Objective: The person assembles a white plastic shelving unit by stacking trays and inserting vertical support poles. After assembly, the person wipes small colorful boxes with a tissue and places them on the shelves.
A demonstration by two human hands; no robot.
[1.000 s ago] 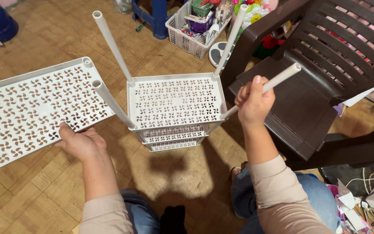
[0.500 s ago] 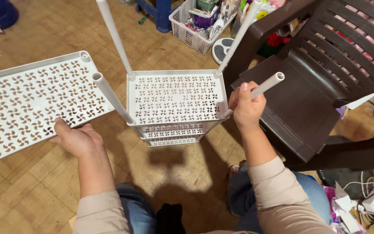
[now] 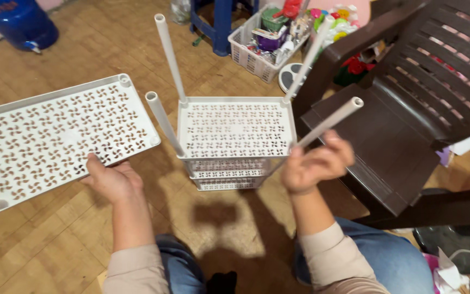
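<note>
So the left hand (image 3: 112, 179) is clamped on the near long edge of a loose white shelf (image 3: 55, 139), thumb on top, holding it flat and off to the left of the frame, probably just to keep it out of the way of the rack; you can see the round corner sockets, which I'd guess take the poles. The right hand (image 3: 316, 163) is closed around the lower-right pole (image 3: 327, 122), which leans out to the right instead of standing straight like it should; looks like it's being steadied or seated in its corner. The rack (image 3: 235, 133) sits centre frame on the wood floor (image 3: 44, 245), between the knees, with four white poles sticking up from its top shelf's corners; a brown chair (image 3: 409, 114) is hard against its right side; a basket (image 3: 262, 49) of clutter sits behind, top centre.
</note>
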